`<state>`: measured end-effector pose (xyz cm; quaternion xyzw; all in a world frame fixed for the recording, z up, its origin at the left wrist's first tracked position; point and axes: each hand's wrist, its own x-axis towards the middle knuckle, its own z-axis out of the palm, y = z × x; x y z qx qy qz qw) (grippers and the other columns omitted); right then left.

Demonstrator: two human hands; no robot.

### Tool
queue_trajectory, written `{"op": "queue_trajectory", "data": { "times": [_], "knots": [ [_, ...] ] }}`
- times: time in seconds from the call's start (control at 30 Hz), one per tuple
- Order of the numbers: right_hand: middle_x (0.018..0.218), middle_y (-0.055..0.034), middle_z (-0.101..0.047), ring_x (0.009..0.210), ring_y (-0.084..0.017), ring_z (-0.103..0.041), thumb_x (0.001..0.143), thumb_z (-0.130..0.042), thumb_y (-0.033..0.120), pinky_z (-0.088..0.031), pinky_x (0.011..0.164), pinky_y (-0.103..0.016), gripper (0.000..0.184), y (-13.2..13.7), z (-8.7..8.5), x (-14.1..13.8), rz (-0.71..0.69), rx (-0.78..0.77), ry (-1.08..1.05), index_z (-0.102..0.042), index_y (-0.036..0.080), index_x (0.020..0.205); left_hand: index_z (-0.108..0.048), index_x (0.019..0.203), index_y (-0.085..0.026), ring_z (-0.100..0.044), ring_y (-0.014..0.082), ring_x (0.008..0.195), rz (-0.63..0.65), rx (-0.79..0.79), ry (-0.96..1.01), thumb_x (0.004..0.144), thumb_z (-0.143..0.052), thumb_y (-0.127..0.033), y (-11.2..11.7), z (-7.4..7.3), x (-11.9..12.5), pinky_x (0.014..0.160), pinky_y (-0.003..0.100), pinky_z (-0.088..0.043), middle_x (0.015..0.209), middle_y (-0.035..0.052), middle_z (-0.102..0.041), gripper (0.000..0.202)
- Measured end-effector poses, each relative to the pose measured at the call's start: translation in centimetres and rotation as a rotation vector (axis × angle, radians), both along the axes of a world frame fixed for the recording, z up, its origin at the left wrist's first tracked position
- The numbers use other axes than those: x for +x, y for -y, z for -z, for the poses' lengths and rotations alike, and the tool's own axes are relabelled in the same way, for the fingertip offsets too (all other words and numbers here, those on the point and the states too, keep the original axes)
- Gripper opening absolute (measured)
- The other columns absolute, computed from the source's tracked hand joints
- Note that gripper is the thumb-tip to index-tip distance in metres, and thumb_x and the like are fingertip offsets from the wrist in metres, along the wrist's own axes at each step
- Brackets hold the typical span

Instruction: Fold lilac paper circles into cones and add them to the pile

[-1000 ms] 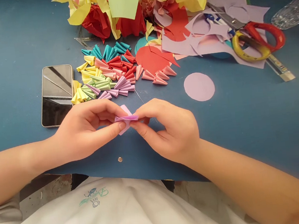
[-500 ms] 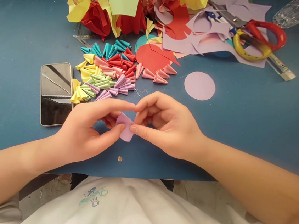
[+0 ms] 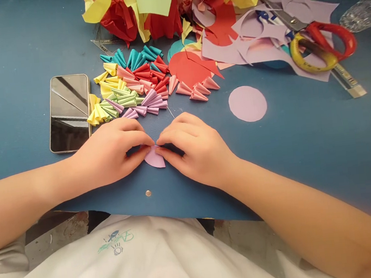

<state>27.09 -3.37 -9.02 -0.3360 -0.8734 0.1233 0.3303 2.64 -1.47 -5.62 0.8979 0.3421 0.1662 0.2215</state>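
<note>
A small piece of lilac paper [image 3: 155,160], shaped like a wedge with a curved lower edge, is pinched between my two hands near the table's front edge. My left hand [image 3: 113,148] grips its upper left part between thumb and fingers. From the other side, my right hand [image 3: 200,148] pinches the paper's upper right part, its fingertips close to the left ones. Both hands cover the top of the piece. Just beyond them lie several lilac paper cones [image 3: 151,102], and a lilac paper circle [image 3: 247,103] rests flat to the right.
Left of the cones lies a phone [image 3: 69,113]. Teal cones [image 3: 135,59], red paper [image 3: 191,67] and pink cones [image 3: 196,89] spread across the middle. Scissors [image 3: 313,32] rest on lilac scraps [image 3: 225,50] at the right, beside a clear plastic object [image 3: 362,12]. Crumpled yellow paper [image 3: 98,6] stands behind.
My fingers have drawn down and in, from arched over the paper to pinching it at its top. The lilac paper now lies lower and flatter, its curved edge toward me.
</note>
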Motion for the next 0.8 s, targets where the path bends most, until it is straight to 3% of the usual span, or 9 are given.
{"op": "queue_trajectory", "data": {
  "times": [0.13, 0.33, 0.57, 0.67, 0.8],
  "knots": [
    [0.101, -0.0076, -0.083, 0.092, -0.024, -0.065, 0.104, -0.067, 0.014, -0.058, 0.086, -0.041, 0.009, -0.4, 0.3, 0.1, -0.044, 0.067, -0.024, -0.074, 0.02, 0.101, -0.085, 0.109, -0.02, -0.068, 0.0264, 0.094, 0.014, 0.036, -0.018, 0.107, -0.058, -0.031, 0.0, 0.4, -0.1, 0.081, 0.038, -0.055, 0.103, 0.0118, -0.073, 0.029],
    [0.09, -0.0038, -0.082, 0.085, -0.02, -0.064, 0.106, -0.059, 0.009, -0.057, 0.077, -0.035, 0.026, -0.3, -0.1, 0.4, -0.102, 0.036, 0.009, -0.074, 0.022, 0.089, -0.086, 0.11, -0.023, -0.064, 0.026, 0.094, 0.043, 0.091, -0.034, 0.11, -0.052, -0.028, 0.1, 0.6, -0.1, 0.081, 0.038, -0.055, 0.104, 0.0112, -0.07, 0.034],
    [0.096, -0.0064, -0.082, 0.095, -0.024, -0.066, 0.105, -0.063, 0.011, -0.055, 0.079, -0.04, 0.019, 0.4, -1.1, 1.1, -0.138, -0.018, 0.189, -0.076, 0.021, 0.095, -0.086, 0.117, -0.024, -0.064, 0.0285, 0.092, 0.094, 0.124, -0.175, 0.112, -0.048, -0.036, 0.5, -0.3, -0.3, 0.084, 0.042, -0.055, 0.108, 0.0125, -0.074, 0.04],
    [0.105, -0.0062, -0.084, 0.103, -0.026, -0.068, 0.105, -0.065, 0.014, -0.054, 0.079, -0.041, 0.016, 0.8, -1.6, 1.5, -0.179, 0.032, 0.281, -0.078, 0.021, 0.1, -0.086, 0.12, -0.021, -0.062, 0.0288, 0.091, 0.084, 0.205, -0.24, 0.113, -0.05, -0.039, 1.0, -0.7, -0.7, 0.084, 0.045, -0.055, 0.113, 0.0151, -0.073, 0.041],
    [0.11, -0.0066, -0.084, 0.104, -0.028, -0.071, 0.102, -0.066, 0.006, -0.053, 0.076, -0.042, 0.019, 1.3, -2.2, 1.8, -0.209, 0.132, 0.358, -0.08, 0.018, 0.097, -0.086, 0.119, -0.022, -0.06, 0.0283, 0.091, 0.005, 0.175, -0.227, 0.107, -0.059, -0.043, 1.4, -0.9, -1.1, 0.079, 0.043, -0.056, 0.109, 0.0147, -0.068, 0.037]
  ]
}}
